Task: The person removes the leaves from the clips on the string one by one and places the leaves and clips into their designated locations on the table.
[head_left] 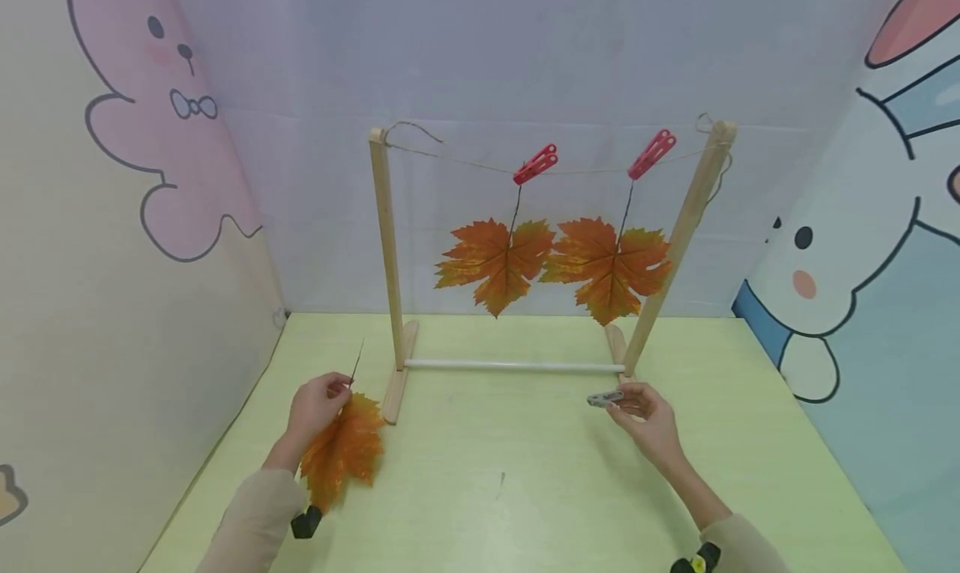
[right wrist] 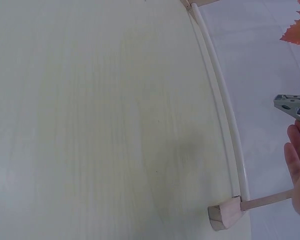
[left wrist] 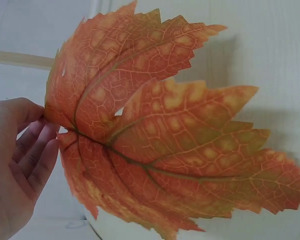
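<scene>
My left hand (head_left: pixel 319 404) pinches the thin dark stem of an orange maple leaf (head_left: pixel 347 448), which hangs below the fingers at the left of the table. In the left wrist view the leaf (left wrist: pixel 155 130) spreads wide beside the fingertips, its veined surface facing the camera. Out to the right, my right hand (head_left: pixel 649 419) holds a grey clothespin (head_left: pixel 604 399) between thumb and fingers, its tip pointing left. The right wrist view catches the clothespin (right wrist: pixel 290 105) at its edge, with part of the hand cut off.
A wooden frame with a left post (head_left: pixel 387 248), a right post (head_left: pixel 678 248) and a white bottom rod (head_left: pixel 510 365) stands at the back. From its string (head_left: pixel 480 164) hang two leaves (head_left: pixel 498 264), held by red clothespins (head_left: pixel 536 165). Behind is a pale curtain (head_left: pixel 525 56).
</scene>
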Action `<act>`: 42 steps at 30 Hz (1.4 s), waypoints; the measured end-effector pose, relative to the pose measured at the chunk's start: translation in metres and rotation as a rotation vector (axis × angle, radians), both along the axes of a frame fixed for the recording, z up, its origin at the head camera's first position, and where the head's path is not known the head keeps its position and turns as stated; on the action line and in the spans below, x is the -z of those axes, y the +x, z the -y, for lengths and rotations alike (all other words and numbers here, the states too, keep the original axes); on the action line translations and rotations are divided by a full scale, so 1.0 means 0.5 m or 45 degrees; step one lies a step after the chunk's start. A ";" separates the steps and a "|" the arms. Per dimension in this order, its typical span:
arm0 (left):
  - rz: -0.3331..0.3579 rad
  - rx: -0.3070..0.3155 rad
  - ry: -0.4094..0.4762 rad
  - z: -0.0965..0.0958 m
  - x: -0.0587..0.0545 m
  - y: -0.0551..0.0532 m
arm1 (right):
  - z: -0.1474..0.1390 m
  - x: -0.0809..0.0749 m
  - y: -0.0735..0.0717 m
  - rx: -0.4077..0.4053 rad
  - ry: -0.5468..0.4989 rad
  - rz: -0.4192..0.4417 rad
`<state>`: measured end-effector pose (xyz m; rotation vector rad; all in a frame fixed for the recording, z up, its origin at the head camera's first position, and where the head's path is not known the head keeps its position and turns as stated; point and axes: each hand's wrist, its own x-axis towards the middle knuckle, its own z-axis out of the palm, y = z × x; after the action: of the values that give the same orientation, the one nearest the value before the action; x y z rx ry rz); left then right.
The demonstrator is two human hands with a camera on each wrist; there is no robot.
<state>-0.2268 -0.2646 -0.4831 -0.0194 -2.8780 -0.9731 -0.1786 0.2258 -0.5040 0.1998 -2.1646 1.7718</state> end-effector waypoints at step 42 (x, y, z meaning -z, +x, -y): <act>0.101 -0.209 0.314 0.045 0.122 0.027 | -0.002 0.092 0.021 0.112 -0.031 0.201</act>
<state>-0.2134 -0.2871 -0.5442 0.2750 -2.7508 -1.3121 -0.1683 0.2270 -0.5499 -0.0419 -2.2204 1.8180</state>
